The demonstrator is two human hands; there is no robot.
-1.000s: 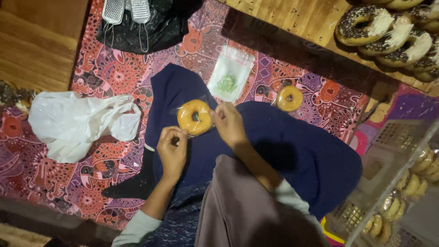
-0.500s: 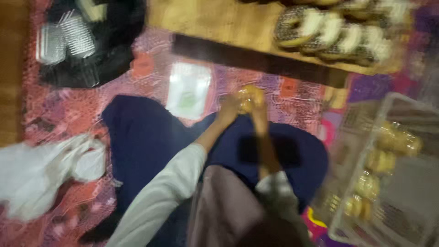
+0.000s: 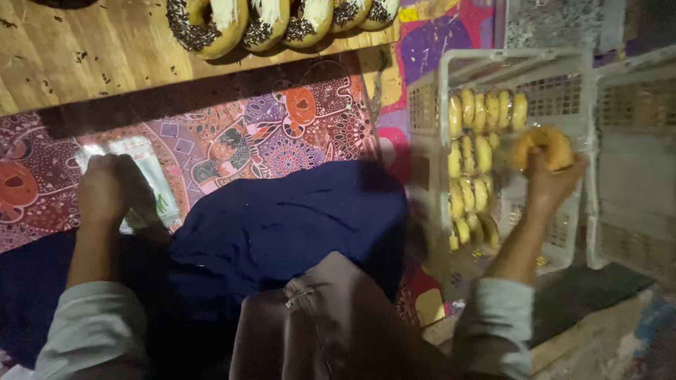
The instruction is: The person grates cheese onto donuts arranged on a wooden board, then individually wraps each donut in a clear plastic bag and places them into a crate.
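While both arms are spread wide, the patterned red mat (image 3: 282, 134) fills the space between the hands, with the dark blue cloth (image 3: 296, 218) over the lap nearer the body. Beyond the left hand runs the wooden board (image 3: 91, 56) carrying a row of chocolate-sprinkled doughnuts (image 3: 260, 21). Under and around the right hand (image 3: 549, 184) sits the white plastic crate (image 3: 429, 105), with rows of plain doughnuts (image 3: 479, 162) standing on edge just left of that hand. Right hand: fingers closed around a wrapped doughnut (image 3: 542, 146), held above the crate. Left hand (image 3: 105, 191): pressed down on a clear plastic bag (image 3: 148, 176) on the mat, fingers curled; whether it pinches the bag cannot be told. Hands well apart. Risk, as a judgement: the grip on the doughnut is from below with only the fingertips, so it could slip and knock over the standing rows; a tighter squeeze could dent it. Doughnut appearance: golden-brown, ring-shaped, unglazed, a faint sheen of film over it; motion blur hides finer detail.
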